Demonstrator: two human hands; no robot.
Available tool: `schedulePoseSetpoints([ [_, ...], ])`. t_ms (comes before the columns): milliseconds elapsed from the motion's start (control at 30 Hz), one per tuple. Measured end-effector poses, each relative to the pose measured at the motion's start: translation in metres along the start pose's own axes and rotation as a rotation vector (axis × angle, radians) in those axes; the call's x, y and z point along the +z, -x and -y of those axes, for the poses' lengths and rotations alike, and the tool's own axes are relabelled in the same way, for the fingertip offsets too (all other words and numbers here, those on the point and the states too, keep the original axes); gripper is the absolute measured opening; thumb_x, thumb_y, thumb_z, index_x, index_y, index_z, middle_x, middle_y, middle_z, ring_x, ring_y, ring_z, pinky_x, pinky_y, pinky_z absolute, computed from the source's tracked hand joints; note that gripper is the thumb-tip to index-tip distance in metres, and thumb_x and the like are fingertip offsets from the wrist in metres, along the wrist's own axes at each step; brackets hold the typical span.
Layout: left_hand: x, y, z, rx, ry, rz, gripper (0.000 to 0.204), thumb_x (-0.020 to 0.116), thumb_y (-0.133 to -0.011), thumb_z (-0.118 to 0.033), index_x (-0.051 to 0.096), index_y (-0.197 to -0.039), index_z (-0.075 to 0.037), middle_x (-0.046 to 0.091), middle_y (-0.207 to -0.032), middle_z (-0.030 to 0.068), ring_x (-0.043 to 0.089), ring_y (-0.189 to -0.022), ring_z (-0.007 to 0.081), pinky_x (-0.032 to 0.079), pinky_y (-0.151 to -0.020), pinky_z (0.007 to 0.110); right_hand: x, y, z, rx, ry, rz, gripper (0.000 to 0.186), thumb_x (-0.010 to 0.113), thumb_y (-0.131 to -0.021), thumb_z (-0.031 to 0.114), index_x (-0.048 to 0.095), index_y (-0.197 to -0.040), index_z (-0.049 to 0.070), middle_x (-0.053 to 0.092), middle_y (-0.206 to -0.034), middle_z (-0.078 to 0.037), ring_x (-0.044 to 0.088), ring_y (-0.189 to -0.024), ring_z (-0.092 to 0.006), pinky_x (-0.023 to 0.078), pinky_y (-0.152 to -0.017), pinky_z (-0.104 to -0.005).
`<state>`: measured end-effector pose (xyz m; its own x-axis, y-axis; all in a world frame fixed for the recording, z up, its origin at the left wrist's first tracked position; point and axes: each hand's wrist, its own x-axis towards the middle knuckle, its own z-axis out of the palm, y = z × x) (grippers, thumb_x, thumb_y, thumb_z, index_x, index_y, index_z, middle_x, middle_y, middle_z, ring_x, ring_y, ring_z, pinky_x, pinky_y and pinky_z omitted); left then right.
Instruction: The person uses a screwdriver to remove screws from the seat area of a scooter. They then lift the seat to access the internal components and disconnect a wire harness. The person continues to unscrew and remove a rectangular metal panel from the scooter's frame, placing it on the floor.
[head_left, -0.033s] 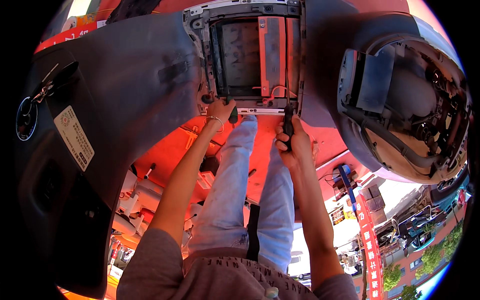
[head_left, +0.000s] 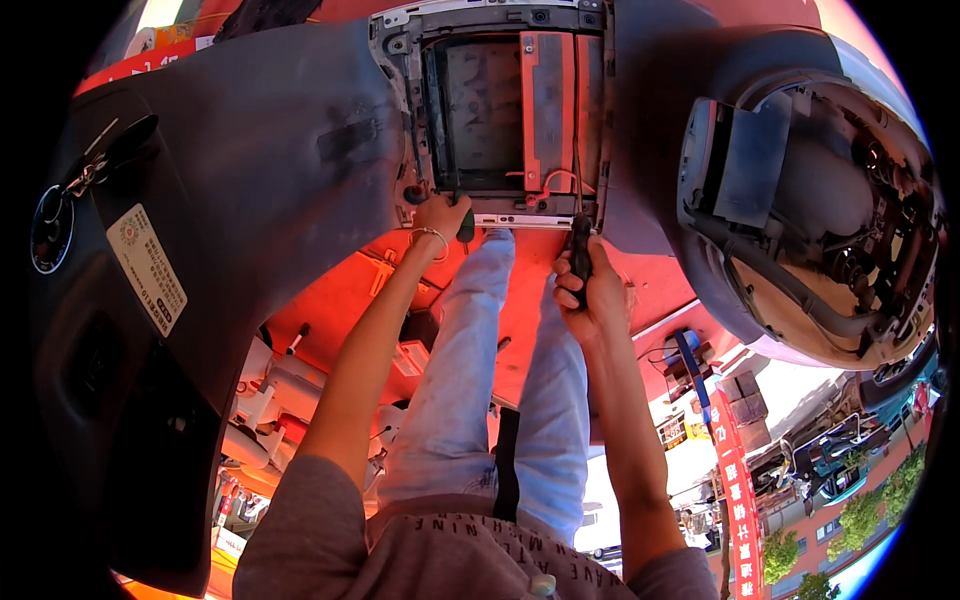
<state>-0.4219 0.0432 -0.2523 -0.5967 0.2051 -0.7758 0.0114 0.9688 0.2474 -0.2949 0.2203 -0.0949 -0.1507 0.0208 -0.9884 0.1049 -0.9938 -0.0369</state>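
Right hand gripping black-handled tool at near right corner of frame, shaft pointing far. Left hand holding green-handled tool, near left corner.

1 head fisheye faces down, seemingly close

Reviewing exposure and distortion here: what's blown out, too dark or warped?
Head view: pale ground at right is washed out nearly white; head view: the dark panel at lower left sinks toward black; head view: fisheye rim blacks out the corners, and the building leans; head view: the right hand reads reasonably clear.
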Motion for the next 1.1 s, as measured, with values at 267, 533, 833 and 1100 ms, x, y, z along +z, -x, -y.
schedulePoseSetpoints([
  [267,0.009,-0.015,0.008,-0.135,-0.087,-0.036,0.051,0.048,-0.074,-0.049,0.065,-0.086,-0.002,0.062,-0.085,0.0214,0.061,-0.081,0.0336,0.049,-0.071,0.041,-0.042,0.075,-0.033,-0.203,0.579,0.111,0.034,0.043,-0.092,0.031,0.048,-0.073,0.003,0.046,-0.054,-0.003,0.036,-0.039,-0.0066,0.026,-0.034,-0.0216],
  [533,0.014,0.010,0.027,-0.122,0.156,-0.235,0.057,0.054,-0.071,-0.055,0.066,-0.090,-0.003,0.063,-0.088,0.0191,0.061,-0.083,0.0323,0.047,-0.075,0.039,-0.095,0.049,-0.033,-0.174,0.928,0.168,0.030,0.045,-0.091,0.027,0.050,-0.076,0.002,0.046,-0.053,-0.003,0.036,-0.037,-0.0069,0.024,-0.032,-0.0215],
  [833,0.082,0.117,0.011,-0.195,1.279,0.009,0.050,0.056,-0.074,-0.056,0.060,-0.074,-0.006,0.044,-0.055,-0.0020,0.038,-0.048,0.0097,0.032,-0.047,0.026,-0.154,0.019,-0.057,-0.196,1.238,0.110,0.030,0.049,-0.088,0.026,0.048,-0.070,0.003,0.047,-0.053,-0.004,0.036,-0.036,-0.0076,0.025,-0.033,-0.0234],
  [1100,0.233,0.298,0.095,-0.167,1.943,-0.113,0.032,0.059,-0.084,-0.034,0.057,-0.091,-0.002,0.051,-0.066,-0.0022,0.041,-0.057,0.0039,0.032,-0.050,0.017,-0.179,-0.101,-0.160,-0.098,1.807,0.229,0.031,0.054,-0.085,0.024,0.050,-0.065,0.000,0.047,-0.046,-0.003,0.046,-0.038,-0.0113,0.035,-0.037,-0.0252],
])
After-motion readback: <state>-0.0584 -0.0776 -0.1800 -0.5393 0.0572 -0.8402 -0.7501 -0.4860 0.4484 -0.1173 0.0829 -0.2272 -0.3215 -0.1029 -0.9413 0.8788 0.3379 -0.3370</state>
